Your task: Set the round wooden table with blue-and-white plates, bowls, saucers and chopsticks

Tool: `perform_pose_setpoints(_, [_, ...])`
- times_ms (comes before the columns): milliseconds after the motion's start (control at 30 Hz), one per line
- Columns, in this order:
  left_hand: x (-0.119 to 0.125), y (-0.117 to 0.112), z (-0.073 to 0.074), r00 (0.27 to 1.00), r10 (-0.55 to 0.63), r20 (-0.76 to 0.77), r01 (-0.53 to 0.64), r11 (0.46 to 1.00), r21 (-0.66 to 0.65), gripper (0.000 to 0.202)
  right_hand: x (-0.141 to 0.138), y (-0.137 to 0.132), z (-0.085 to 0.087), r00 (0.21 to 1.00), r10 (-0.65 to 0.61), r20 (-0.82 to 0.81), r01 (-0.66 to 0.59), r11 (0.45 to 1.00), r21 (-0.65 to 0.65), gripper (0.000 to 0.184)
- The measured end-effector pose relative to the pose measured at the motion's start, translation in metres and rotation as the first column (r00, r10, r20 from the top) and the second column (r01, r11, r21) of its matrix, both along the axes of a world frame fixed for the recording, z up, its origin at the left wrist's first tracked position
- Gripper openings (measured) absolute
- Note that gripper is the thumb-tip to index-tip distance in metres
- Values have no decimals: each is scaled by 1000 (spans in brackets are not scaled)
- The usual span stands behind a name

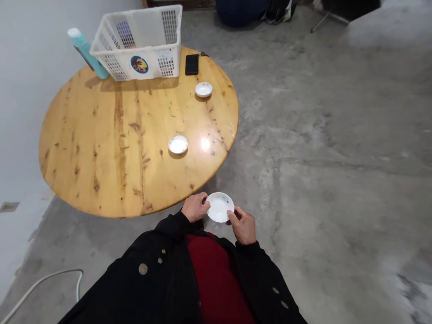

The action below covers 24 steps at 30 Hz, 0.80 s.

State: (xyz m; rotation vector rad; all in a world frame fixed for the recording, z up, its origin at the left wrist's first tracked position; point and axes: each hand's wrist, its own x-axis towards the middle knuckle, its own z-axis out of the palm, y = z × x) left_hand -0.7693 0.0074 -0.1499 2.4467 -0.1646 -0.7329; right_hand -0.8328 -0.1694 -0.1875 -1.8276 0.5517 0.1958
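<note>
Between my two hands is a white bowl [218, 211] with a small coloured pattern inside its rim. It is held in front of my body, off the table's near right edge. My left hand [196, 207] grips the rim on the left, thumb over the edge. On the right side, my right hand [243, 225] pinches the rim with its thumb on the inside. A second white bowl [178, 145] rests on the wooden table [108, 148]. Farther back, near the table's right side, sits another small white bowl [204, 89].
A white plastic basket [148, 51] stands at the table's back, with a turquoise bottle [89, 54] on its left and a black phone [192, 64] on its right. A pale cable [47, 281] lies on the concrete floor [320, 180]. A wall is at left.
</note>
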Motion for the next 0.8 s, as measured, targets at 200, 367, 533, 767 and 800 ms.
perform_pose_setpoints(200, [44,23,5,985,163,49,-159,984,-73,14,71,18,9,994,101,38,-101,995,-14,43])
perform_pose_setpoints(367, [79,59,5,921,383,74,-368,916,-161,13,142,52,15,962,252,109,-241,965,-98,34])
perform_pose_setpoints(533, [111,83,-1,812,582,53,-554,795,-247,13,198,82,16,909,390,148,-342,900,-270,35])
perform_pose_setpoints(767, [148,100,-7,749,659,77,-635,745,-205,11,254,105,-1,822,558,113,-423,732,-535,37])
perform_pose_setpoints(800, [153,101,-9,740,667,80,-645,739,-196,10,261,107,-5,801,588,116,-438,707,-556,39])
